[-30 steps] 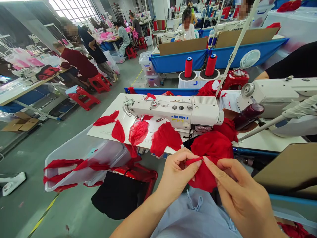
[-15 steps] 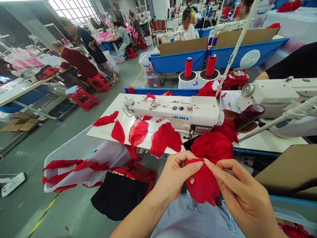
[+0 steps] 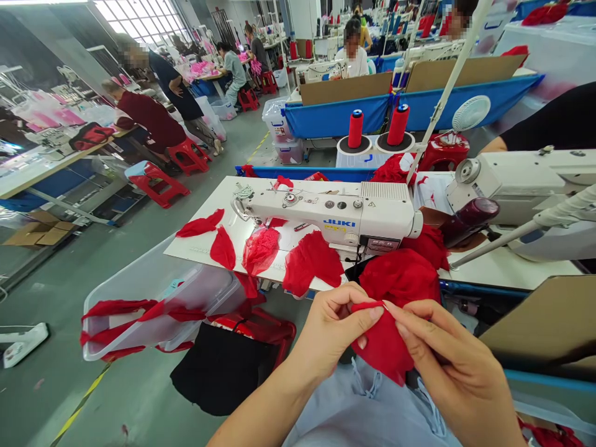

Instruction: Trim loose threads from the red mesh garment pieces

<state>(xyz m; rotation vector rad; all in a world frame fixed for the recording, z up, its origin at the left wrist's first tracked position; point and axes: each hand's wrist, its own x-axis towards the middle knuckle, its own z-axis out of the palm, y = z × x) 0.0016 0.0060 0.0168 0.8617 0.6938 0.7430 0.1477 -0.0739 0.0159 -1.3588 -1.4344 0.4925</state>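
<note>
My left hand [image 3: 333,329] and my right hand [image 3: 447,366] meet in front of my lap, both pinching the top edge of a small red fabric piece [image 3: 384,347] that hangs between them. Just behind the hands lies a heap of red fabric [image 3: 400,276] at the near edge of the white sewing table [image 3: 218,205]. A white JUKI sewing machine [image 3: 330,214] stands on that table. Several loose red fabric pieces [image 3: 311,261] lie in front of the machine.
A clear plastic bin [image 3: 153,298] draped with red strips stands on the floor at the left, a black bag [image 3: 218,366] beside it. Two red thread cones [image 3: 377,127] stand behind the machine. A second sewing machine [image 3: 516,177] is at right. Other people work at far tables.
The red piece has come off the heap and sunk lower toward my lap. Both hands dropped slightly with it, still pinching its top edge.
</note>
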